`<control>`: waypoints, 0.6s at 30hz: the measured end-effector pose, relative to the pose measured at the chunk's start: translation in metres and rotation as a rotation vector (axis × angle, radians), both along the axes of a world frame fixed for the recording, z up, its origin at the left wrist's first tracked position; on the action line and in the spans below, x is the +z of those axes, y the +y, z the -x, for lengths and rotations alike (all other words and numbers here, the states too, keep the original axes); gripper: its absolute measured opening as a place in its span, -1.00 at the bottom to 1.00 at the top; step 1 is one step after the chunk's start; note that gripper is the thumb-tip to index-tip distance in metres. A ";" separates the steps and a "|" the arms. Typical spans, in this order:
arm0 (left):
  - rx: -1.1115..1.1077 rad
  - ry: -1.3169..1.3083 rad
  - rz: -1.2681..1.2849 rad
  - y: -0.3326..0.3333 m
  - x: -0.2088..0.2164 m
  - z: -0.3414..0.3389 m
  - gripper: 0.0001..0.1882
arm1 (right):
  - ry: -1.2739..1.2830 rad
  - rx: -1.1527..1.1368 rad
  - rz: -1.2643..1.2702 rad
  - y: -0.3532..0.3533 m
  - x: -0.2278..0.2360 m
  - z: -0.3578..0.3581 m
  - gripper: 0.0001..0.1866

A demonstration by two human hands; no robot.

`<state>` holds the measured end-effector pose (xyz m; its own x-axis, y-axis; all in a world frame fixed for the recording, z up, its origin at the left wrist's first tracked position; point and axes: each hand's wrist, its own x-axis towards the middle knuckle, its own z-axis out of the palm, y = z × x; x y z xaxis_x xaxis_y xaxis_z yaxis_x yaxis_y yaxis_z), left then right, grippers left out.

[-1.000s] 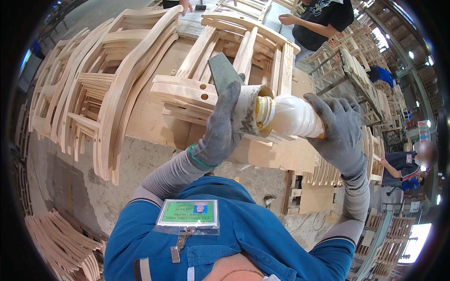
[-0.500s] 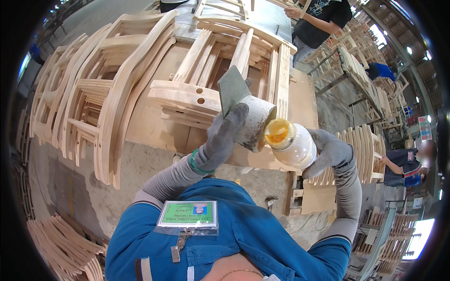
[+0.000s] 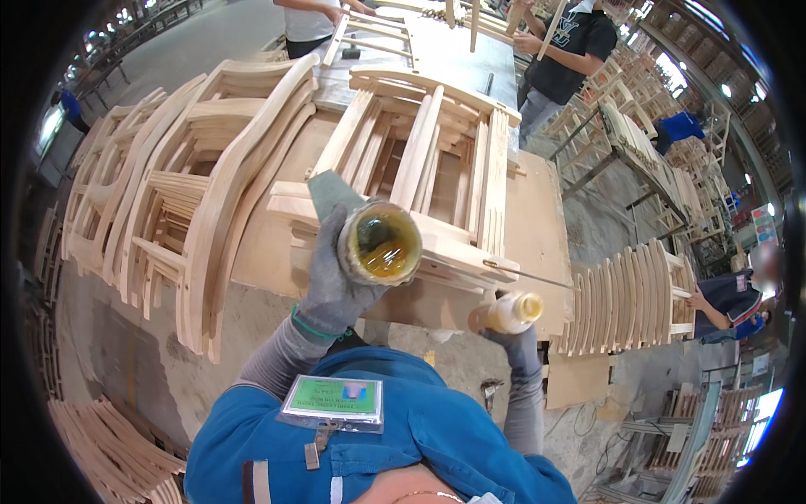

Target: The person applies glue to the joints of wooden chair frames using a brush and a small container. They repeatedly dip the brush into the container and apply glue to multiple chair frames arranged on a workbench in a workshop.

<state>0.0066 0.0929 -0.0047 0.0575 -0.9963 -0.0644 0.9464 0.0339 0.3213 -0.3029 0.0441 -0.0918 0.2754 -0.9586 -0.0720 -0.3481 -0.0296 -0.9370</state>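
Note:
My left hand (image 3: 323, 281), in a grey glove, is closed round a round cup (image 3: 411, 231) tilted so that its mouth shows. Amber-yellow glue-like liquid (image 3: 388, 260) lies inside it. A flat grey-green plate (image 3: 333, 195) sticks out beyond the cup on its far side; how the two join is hidden. Lower and to the right, my gloved right hand (image 3: 516, 338) grips a white plastic bottle (image 3: 501, 316). The bottle is uncapped and leans to the right, with yellowish residue about its mouth. Cup and bottle are apart.
Pale wooden frames (image 3: 420, 160) lie stacked ahead on a board-topped table (image 3: 537, 210). Curved chair frames (image 3: 214, 202) stand packed at left, and curved wooden pieces (image 3: 617, 290) line up at right. A thin rod (image 3: 533, 275) crosses the table. Co-workers (image 3: 575, 50) stand beyond and at right.
The bottle has moved down and away from the cup, turning from its tip toward the cup to a rightward lean. The cup has shifted left, its mouth now facing up toward me.

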 end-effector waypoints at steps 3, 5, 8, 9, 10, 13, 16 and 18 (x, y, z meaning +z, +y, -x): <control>0.025 -0.014 -0.044 0.009 0.002 -0.013 -0.43 | -0.105 -0.184 0.044 0.018 -0.049 -0.006 -0.29; 0.018 -0.068 -0.017 0.009 0.007 -0.016 -0.41 | -0.375 -0.387 0.067 0.014 -0.105 0.001 -0.31; 0.021 -0.132 0.015 0.008 0.008 -0.020 -0.41 | -0.487 -0.602 0.275 -0.003 -0.136 0.003 -0.41; 0.027 -0.155 0.015 0.009 0.005 -0.022 -0.41 | -0.492 -0.656 0.262 -0.009 -0.139 0.000 -0.41; 0.025 -0.148 0.010 0.010 0.005 -0.021 -0.42 | -0.486 -0.715 0.253 -0.017 -0.138 -0.002 -0.40; 0.006 -0.124 0.008 0.009 0.009 -0.019 -0.43 | -0.437 -0.817 0.164 -0.035 -0.148 0.004 -0.32; -0.016 -0.106 0.014 0.005 0.013 -0.014 -0.42 | -0.420 -0.826 0.250 -0.046 -0.176 0.010 -0.27; -0.011 -0.114 0.001 0.007 0.011 -0.014 -0.42 | -0.404 -0.720 0.299 -0.046 -0.183 0.010 -0.26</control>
